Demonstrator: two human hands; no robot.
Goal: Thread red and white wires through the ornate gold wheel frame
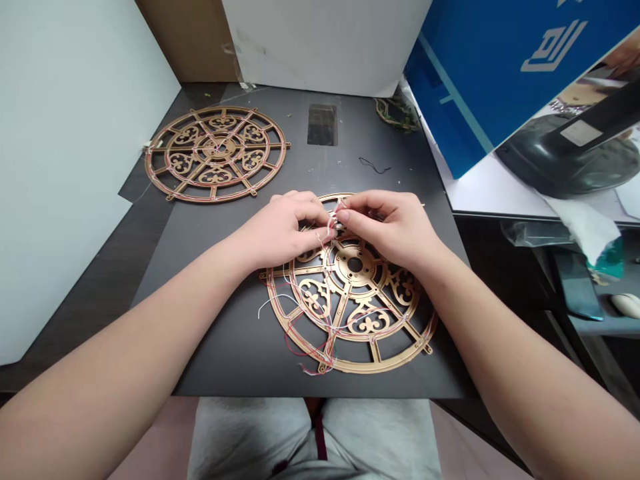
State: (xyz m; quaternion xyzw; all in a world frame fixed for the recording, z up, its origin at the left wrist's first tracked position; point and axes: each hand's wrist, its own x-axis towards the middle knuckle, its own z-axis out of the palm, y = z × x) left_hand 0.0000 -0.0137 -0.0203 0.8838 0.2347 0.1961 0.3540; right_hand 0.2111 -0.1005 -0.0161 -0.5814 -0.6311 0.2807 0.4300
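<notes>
A round gold openwork frame point(377, 360) lies on the dark table in front of me, with thin red and white wires point(305, 350) running along its rings and spokes. Over its upper left part, my left hand point(287, 230) pinches the wires between thumb and fingertips. My right hand point(393, 223) closes thumb and forefinger on the same wires, close beside the left fingertips. Loose wire ends hang past the frame's left and lower edges. The exact spot between the fingertips is partly hidden.
A second wired gold frame point(213, 193) lies at the back left of the table point(165, 267). A black thread point(375, 165) and a small wreath point(397, 115) lie behind. White panels stand left and back; a blue box point(480, 73), phone point(577, 283) and mouse point(625, 305) are right.
</notes>
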